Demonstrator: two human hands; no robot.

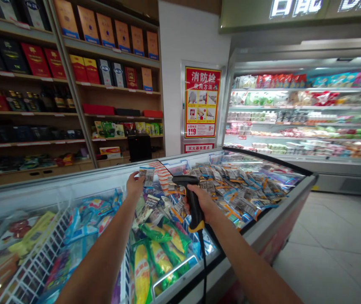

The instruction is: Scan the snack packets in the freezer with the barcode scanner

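My right hand (203, 202) is wrapped round the grip of a black and yellow barcode scanner (195, 207), its head pointing left. A black cable hangs from the bottom of the grip. Further left, my left hand (135, 185) pinches a small flat packet (147, 176) with printing on it, held above the chest freezer (294, 185). The scanner's head and the packet are apart. On the freezer's right side lies a heap of similar small packets (231, 185). Below my hands are green and yellow corn-shaped packs (160, 253).
White wire baskets (38, 253) divide the freezer, with blue bags (95, 211) in one. Shelves of boxes (104, 31) stand behind on the left. A red fire hydrant notice (203, 103) hangs on the wall. A lit refrigerated display (307, 114) stands at the right, beyond the tiled floor (335, 236).
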